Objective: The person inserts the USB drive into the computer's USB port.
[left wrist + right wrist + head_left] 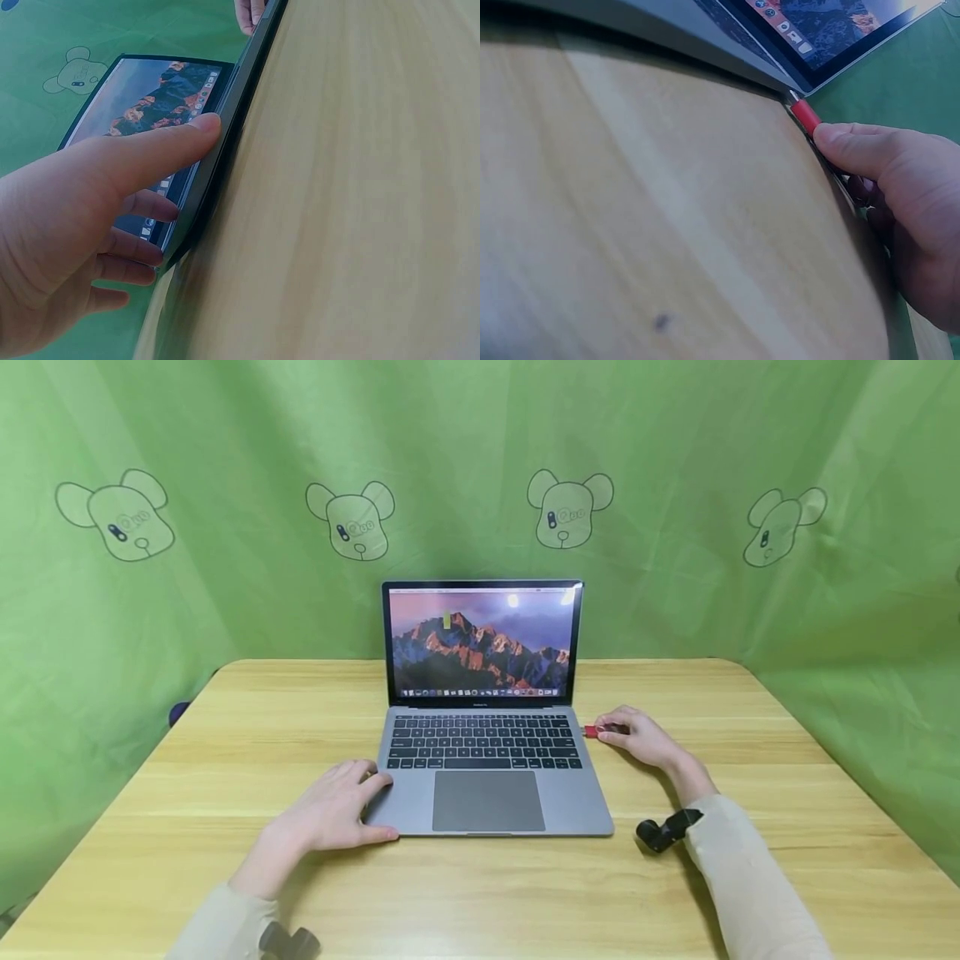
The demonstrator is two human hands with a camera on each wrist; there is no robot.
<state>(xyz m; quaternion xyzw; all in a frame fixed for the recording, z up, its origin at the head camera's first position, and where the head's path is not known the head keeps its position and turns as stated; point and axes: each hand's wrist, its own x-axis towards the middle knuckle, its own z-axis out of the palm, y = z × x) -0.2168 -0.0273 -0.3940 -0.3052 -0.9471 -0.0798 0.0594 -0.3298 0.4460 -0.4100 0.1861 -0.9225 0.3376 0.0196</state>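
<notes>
An open silver laptop (491,802) stands on the table with a mountain picture on its lit screen (480,643). My left hand (333,806) rests at its front left corner, fingers spread along the left side. In the left wrist view the thumb (161,154) lies straight along the front edge. At the laptop's right side my right hand (641,735) pinches a red USB stick (591,732) between thumb and fingers. Its metal plug (794,96) points at the laptop's side edge, right at the port area. Part of the stick is hidden behind the thumb.
The wooden table (322,693) extends on both sides of the laptop. A green curtain (465,427) with printed bear heads hangs behind it. Black wrist cameras (667,831) sit on both sleeves.
</notes>
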